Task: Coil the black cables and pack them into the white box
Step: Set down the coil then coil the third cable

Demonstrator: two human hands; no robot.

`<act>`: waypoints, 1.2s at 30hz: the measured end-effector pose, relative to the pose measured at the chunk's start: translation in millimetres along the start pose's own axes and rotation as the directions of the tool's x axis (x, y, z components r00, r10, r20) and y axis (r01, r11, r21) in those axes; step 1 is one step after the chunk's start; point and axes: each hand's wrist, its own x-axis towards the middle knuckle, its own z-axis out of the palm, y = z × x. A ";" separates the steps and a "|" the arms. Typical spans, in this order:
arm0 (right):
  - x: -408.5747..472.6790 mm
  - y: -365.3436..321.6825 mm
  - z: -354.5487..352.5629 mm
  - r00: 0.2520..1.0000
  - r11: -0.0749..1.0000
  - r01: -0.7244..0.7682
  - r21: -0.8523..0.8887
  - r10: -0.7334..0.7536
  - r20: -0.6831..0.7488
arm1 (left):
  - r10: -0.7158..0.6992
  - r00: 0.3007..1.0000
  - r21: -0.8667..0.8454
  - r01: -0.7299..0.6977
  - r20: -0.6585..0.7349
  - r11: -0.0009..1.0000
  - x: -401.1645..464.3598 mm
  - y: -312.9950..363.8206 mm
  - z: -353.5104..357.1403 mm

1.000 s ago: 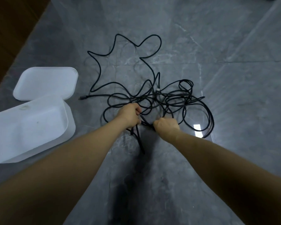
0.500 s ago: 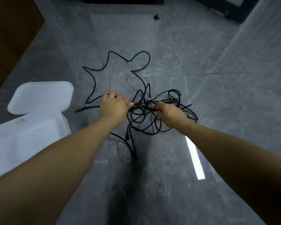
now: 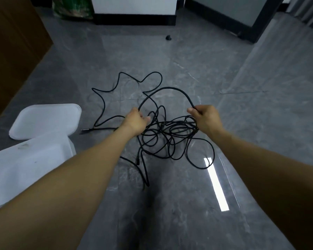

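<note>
A tangle of black cables (image 3: 163,138) lies on the grey floor in the middle of the view, with loose loops trailing away to the far left. My left hand (image 3: 135,120) and my right hand (image 3: 205,117) each grip the cable, and an arc of it stretches between them above the tangle. More strands hang from my right hand down to the pile. The white box (image 3: 25,165) stands open at the left, close to my left forearm. Its white lid (image 3: 47,120) lies flat just beyond it.
A cable plug end (image 3: 83,131) lies on the floor next to the lid. A small black object (image 3: 168,37) sits farther off. A wooden panel (image 3: 13,42) lines the left; a white cabinet with black base (image 3: 134,20) and a dark-framed glass door (image 3: 249,17) stand ahead.
My hands rose and spread apart, pulling a length of cable out of the tangle into an arc between them. The view tilted up, showing more of the room ahead.
</note>
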 end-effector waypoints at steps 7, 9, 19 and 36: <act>8.2 1.4 -12.3 0.998 1.000 -0.004 -0.007 0.005 0.061 | 0.008 0.992 -0.420 -0.059 -0.123 0.905 13.0 22.8 10.0; 15.2 8.4 -13.0 0.996 0.998 -0.047 -0.052 0.051 0.069 | -0.113 0.970 -0.540 -0.022 -0.214 0.842 18.6 24.7 -3.5; 41.9 -83.5 -79.4 0.989 0.983 -0.131 0.127 0.138 -0.046 | -0.194 0.952 -0.589 0.019 -0.236 0.808 3.7 96.2 -100.7; 16.8 -495.7 -401.9 0.989 0.922 -0.054 0.383 0.103 -0.108 | 0.048 0.986 -0.426 -0.114 -0.162 0.898 -181.6 445.8 -439.5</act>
